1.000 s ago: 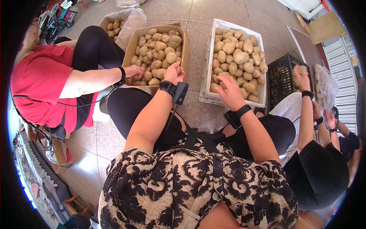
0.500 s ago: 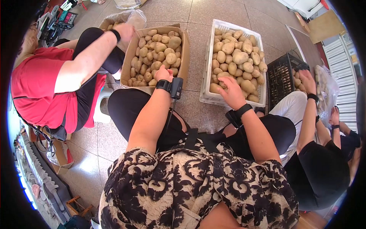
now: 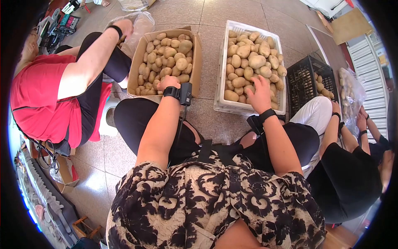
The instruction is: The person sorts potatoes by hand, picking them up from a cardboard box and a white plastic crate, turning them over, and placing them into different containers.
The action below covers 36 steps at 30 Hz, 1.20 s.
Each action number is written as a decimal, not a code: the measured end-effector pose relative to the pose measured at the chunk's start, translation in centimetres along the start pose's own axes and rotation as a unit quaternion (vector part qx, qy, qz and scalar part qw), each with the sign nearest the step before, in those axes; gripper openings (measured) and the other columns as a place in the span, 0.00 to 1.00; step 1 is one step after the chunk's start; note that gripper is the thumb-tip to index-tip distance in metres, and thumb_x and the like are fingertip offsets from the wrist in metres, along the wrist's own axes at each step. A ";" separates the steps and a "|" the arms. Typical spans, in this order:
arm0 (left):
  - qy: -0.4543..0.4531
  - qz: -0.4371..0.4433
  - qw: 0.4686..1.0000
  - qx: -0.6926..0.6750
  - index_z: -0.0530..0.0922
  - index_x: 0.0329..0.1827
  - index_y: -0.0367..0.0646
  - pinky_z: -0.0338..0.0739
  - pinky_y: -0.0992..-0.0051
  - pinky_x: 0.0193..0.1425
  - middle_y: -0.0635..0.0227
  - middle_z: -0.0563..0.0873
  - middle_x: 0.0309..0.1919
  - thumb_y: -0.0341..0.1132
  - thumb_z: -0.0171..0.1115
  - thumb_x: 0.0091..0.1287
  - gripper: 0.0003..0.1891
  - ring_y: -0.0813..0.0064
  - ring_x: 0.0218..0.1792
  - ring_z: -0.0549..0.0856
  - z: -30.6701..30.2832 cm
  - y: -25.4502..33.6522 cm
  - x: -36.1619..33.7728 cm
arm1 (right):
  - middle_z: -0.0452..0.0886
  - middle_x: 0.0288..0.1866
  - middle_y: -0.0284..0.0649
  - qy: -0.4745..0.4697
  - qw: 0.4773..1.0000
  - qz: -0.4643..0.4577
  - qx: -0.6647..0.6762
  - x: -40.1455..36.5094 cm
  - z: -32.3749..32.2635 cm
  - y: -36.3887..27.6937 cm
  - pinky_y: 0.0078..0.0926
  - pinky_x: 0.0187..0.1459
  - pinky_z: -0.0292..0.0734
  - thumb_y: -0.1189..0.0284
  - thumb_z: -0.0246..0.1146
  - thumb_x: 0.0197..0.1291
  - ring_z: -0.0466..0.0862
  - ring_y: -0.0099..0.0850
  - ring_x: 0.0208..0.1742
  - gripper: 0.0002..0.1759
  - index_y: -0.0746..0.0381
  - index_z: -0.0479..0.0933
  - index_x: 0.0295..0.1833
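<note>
Spanning containers for easy reach
Our left hand (image 3: 167,82) is entering the carton (image 3: 197,58), grip unclear; our right hand (image 3: 261,96) is spreading loosely over potatoes (image 3: 257,61).

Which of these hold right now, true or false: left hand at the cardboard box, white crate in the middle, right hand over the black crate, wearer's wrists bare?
1. Left hand is at the cardboard box. True.
2. White crate stands between the cardboard box and the black crate. True.
3. Right hand is over the black crate. False: it is at the white crate's potatoes.
4. Wearer's wrists are bare. False: both have black bands.
</note>
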<state>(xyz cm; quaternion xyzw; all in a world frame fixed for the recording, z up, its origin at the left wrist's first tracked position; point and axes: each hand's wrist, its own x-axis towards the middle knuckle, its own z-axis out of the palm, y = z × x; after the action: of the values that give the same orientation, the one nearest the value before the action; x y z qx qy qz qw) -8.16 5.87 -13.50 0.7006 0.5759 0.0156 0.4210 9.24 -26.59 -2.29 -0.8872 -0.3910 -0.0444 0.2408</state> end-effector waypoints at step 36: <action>-0.061 -0.113 0.713 -0.689 0.65 0.55 0.43 0.76 0.70 0.42 0.65 0.74 0.46 0.30 0.44 0.68 0.13 0.67 0.41 0.77 3.7 5.1 -6.4 | 0.66 0.52 0.53 -0.160 0.970 0.167 -0.076 -0.2 0.5 2.0 0.42 0.51 0.72 0.72 0.63 0.52 0.74 0.50 0.50 0.23 0.56 0.66 0.55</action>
<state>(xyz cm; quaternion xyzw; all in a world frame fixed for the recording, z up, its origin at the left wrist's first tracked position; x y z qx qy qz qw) -4.39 -1.37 -9.85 0.1458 0.4536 0.3180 0.8197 10.47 -27.67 -3.56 -0.9511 -0.2667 0.1094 0.1112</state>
